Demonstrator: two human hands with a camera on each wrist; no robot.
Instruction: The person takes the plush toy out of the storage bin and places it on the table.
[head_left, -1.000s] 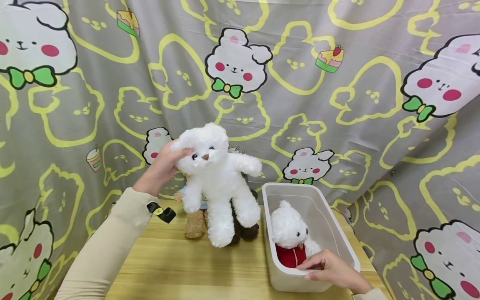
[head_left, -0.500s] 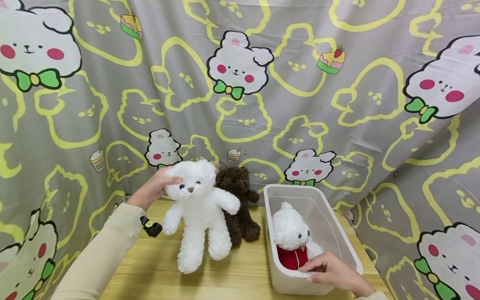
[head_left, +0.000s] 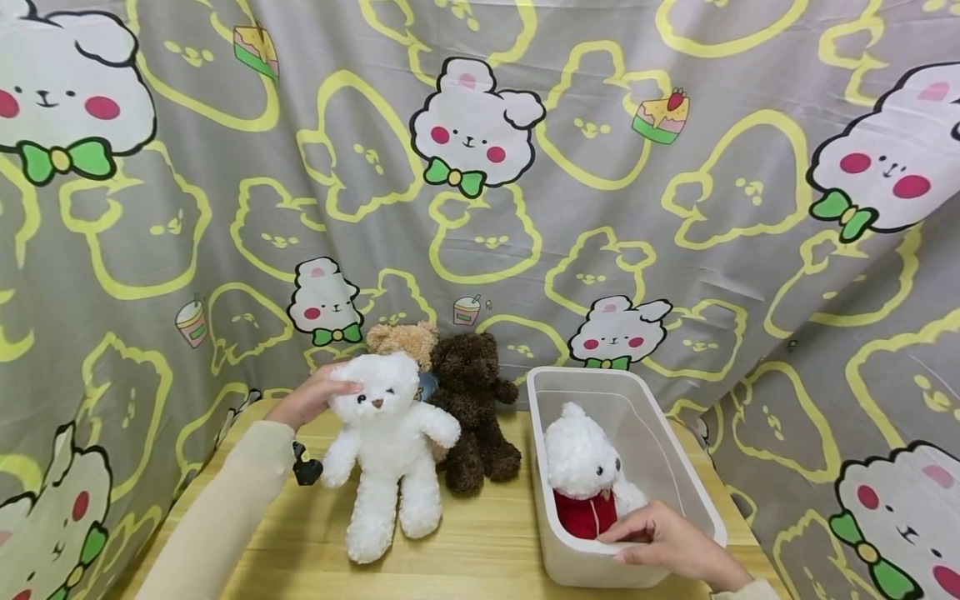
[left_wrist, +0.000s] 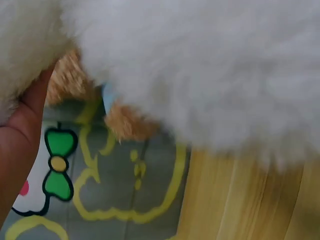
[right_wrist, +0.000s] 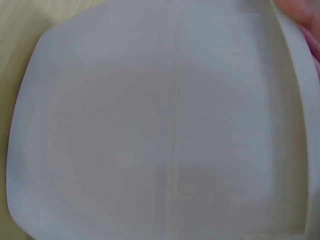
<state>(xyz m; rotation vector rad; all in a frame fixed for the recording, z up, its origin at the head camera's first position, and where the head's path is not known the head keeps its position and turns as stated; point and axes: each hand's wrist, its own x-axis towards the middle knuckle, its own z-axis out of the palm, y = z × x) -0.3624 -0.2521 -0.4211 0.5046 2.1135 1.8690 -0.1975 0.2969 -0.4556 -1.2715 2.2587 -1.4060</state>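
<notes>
My left hand (head_left: 311,397) grips a fluffy white teddy bear (head_left: 386,458) by the side of its head, thumb over its face. The bear is upright, facing me, legs down at the table. White fur (left_wrist: 215,65) fills much of the left wrist view, with part of the left hand (left_wrist: 22,135) at its edge. On the right, my right hand (head_left: 667,537) pinches the near rim of a white plastic bin (head_left: 592,571). Inside it sits another white teddy bear (head_left: 577,454) in a red top (head_left: 585,515). The right wrist view shows mostly the bin's outer wall (right_wrist: 125,125).
Behind the held bear, a dark brown teddy bear (head_left: 476,408) sits by the curtain. Beside it is a tan teddy bear (head_left: 401,335), mostly hidden. A patterned grey curtain (head_left: 487,225) surrounds the wooden table (head_left: 300,533) at the back and sides.
The left hand has brought the white bear down and to the left, uncovering the brown bear and the tan bear's head. The right hand stays at the bin rim.
</notes>
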